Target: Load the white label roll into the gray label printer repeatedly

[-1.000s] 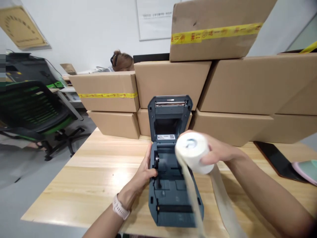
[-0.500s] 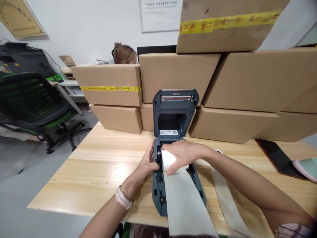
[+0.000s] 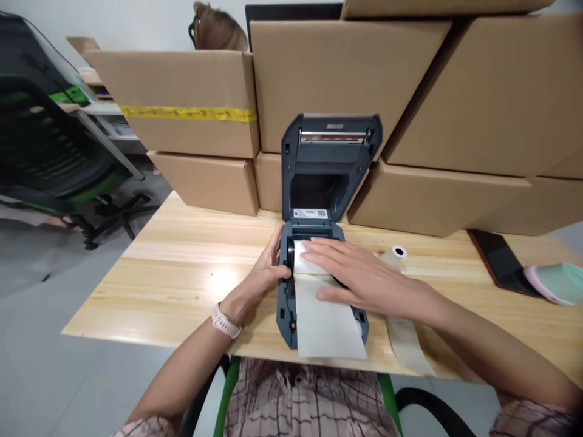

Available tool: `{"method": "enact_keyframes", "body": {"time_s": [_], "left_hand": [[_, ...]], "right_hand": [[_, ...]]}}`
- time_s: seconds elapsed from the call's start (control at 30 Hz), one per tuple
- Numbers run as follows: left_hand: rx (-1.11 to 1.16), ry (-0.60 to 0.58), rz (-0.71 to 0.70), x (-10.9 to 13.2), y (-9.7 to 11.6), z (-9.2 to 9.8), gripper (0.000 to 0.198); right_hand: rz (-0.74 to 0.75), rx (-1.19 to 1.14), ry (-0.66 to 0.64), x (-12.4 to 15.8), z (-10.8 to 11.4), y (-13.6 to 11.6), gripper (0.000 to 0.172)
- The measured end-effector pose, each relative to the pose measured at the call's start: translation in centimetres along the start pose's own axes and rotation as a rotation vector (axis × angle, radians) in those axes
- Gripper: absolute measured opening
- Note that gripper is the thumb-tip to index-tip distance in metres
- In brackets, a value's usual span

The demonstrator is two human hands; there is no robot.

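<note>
Pale wood-grain tabletop (image 3: 173, 267) supports the open, boxy blue-grey plastic printer (image 3: 314, 167), its left wall clasped by my left hand (image 3: 265, 272), while my right hand (image 3: 359, 273), fingers loosely extended, rests over the white paper roll (image 3: 305, 266) lying inside, which could skew if I press unevenly.

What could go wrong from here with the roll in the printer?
The raised lid could drop onto the right hand, which lies over the roll. The paper strip runs past the printer's front edge and might snag or skew. The left hand's thumb, close to the roll's end, might get pinched.
</note>
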State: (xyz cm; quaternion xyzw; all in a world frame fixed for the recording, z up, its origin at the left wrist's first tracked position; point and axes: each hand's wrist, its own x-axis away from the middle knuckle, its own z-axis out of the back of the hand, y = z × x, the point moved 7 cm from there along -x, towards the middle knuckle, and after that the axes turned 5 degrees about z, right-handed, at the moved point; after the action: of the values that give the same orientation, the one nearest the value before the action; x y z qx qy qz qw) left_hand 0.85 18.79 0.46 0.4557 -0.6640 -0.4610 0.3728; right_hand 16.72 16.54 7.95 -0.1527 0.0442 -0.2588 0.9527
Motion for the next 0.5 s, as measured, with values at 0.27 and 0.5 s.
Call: {"method": "enact_keyframes", "body": {"time_s": [0.27,0.5], "left_hand": [[-0.054,-0.006,-0.042,-0.2,-0.2,0.3,0.111],[-0.083,-0.007,-0.054,-0.2,-0.2,0.4,0.109]], "right_hand": [[0.183,0.084,0.107,5.7,-3.0,-4.8,0.056],[0.175,0.061,0.187,5.5,-2.6,-4.6,0.049]]}}
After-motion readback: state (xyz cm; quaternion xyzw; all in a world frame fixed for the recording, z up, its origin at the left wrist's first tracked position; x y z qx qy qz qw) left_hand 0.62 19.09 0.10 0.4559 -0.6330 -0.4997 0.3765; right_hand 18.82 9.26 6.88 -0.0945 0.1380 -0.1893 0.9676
